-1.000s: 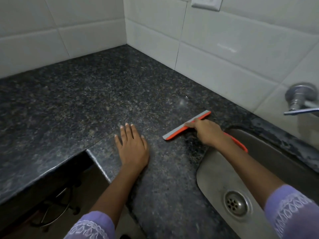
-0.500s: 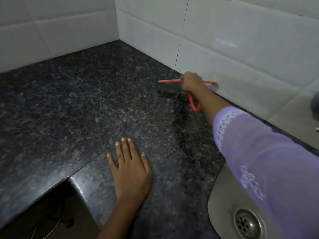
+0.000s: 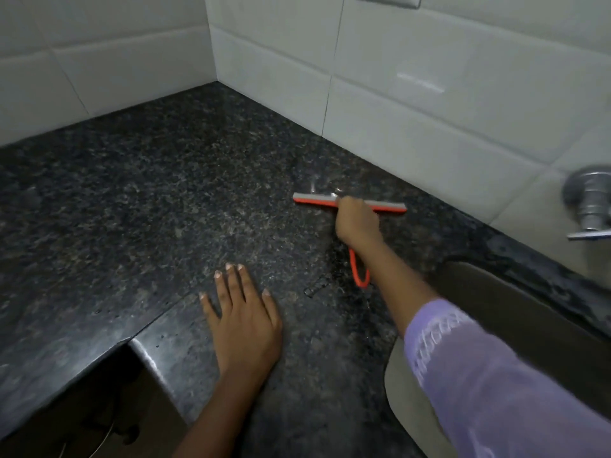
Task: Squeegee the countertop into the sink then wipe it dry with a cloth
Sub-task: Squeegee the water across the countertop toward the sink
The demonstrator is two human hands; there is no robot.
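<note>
Gripping the squeegee by its handle, the right hand sets the blade flat near the countertop's back edge, long axis along the wall; the sink lies toward the person's right. Left hand rests flat, fingers spread.

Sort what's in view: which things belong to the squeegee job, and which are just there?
Job: squeegee gripped by right hand; countertop; sink; left hand flat on the counter.
Just there: tap; wall tiles; wall socket.

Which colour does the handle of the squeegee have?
Orange-red; the squeegee handle loop shows best in the head view, below the right hand.
</note>
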